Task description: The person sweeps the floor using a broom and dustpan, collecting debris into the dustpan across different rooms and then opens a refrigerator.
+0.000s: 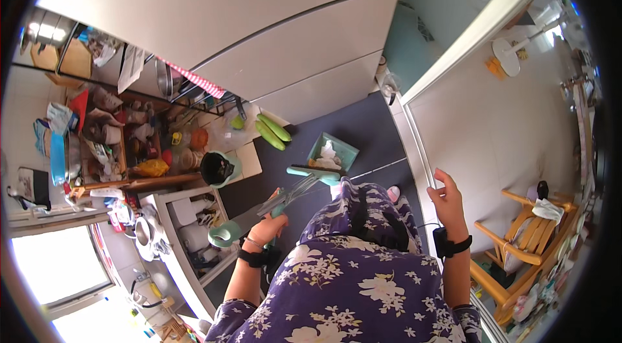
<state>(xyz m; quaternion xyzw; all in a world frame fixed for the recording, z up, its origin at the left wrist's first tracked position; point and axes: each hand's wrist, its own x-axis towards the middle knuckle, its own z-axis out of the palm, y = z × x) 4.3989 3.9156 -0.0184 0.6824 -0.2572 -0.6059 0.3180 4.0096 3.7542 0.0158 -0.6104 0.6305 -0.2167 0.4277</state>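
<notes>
My left hand (269, 229) is closed around the green handle of a broom, and a second green handle with a looped end (224, 235) lies beside the wrist. The broom head (313, 173), pale green with dark bristles, rests across the near edge of a green dustpan (351, 151). White crumpled paper (328, 153) and some brownish scraps lie in that pan. Grey shafts run between the hand and the broom head. My right hand (447, 197) is raised on the other side, empty, thumb and fingers apart, near a doorway.
A green bin (234, 168) with a black liner stands left of the dustpan. Two long green gourds (273, 131) lie on the floor by a large pale cabinet front (311, 42). Crowded wooden shelves (121, 139) fill the left. A wooden chair (529, 231) stands beyond the door track (423, 148).
</notes>
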